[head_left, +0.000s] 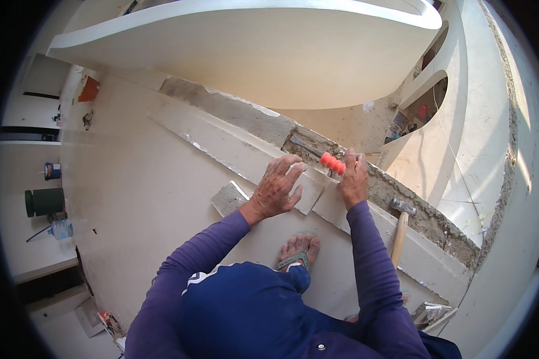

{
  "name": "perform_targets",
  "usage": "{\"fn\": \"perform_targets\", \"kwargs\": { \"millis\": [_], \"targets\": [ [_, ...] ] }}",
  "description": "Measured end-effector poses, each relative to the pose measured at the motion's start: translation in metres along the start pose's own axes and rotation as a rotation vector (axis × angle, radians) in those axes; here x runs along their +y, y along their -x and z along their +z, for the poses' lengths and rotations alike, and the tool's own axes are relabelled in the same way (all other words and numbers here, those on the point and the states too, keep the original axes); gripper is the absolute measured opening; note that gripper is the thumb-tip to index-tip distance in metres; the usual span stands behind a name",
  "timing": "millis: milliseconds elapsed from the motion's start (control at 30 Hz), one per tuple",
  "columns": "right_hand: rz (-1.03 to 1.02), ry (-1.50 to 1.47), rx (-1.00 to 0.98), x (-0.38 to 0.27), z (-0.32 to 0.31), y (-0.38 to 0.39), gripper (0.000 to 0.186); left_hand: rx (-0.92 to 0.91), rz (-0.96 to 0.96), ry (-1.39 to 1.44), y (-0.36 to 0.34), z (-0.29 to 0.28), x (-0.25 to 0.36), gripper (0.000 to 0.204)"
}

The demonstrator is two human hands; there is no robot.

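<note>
Slanting forward-left from the right hand (354,182) in the head view, the chisel (331,163) lies over the rough groove (386,188), that hand's fingers pinching its handle end. The left hand (272,190), farther off, has loosely spread fingers, seemingly empty. Right of and behind the right fingers lies the hammer (402,224).

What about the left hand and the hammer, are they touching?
Apart. The head view shows it plainly: the left hand is well left of the hammer, with the right purple sleeve between them.
</note>
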State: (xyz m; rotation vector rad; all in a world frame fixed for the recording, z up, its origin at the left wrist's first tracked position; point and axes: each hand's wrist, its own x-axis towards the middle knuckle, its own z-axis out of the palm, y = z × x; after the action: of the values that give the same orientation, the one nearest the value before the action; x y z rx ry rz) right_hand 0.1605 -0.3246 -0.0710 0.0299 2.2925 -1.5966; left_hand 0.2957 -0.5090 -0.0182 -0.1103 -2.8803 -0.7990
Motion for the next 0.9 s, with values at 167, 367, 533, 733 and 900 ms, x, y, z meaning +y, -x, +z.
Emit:
{"fn": "perform_targets", "kwargs": {
  "millis": [167, 367, 533, 733, 900],
  "targets": [
    [0.058, -0.12, -0.098, 0.015, -0.005, -0.012, 0.07, -0.126, -0.004, 0.1, -0.089, 0.038, 0.021, 0.093],
    [0.013, -0.22, -0.127, -0.002, -0.04, -0.004, 0.071, -0.165, 0.001, 0.127, -0.12, 0.076, 0.023, 0.082],
    [-0.044, 0.513, 0.017, -0.028, -0.126, 0.028, 0.055, -0.065, 0.082, 0.107, -0.113, 0.083, 0.012, 0.025],
    [0.28, 0.944, -0.105, 0.028, -0.22, 0.074, 0.05, 0.025, 0.089, 0.074, -0.118, 0.092, 0.013, 0.021],
    [0.148, 0.693, 0.005, 0.069, -0.201, 0.098, 0.042, -0.001, 0.096, 0.087, -0.122, 0.092, 0.01, 0.023]
  ]
}}
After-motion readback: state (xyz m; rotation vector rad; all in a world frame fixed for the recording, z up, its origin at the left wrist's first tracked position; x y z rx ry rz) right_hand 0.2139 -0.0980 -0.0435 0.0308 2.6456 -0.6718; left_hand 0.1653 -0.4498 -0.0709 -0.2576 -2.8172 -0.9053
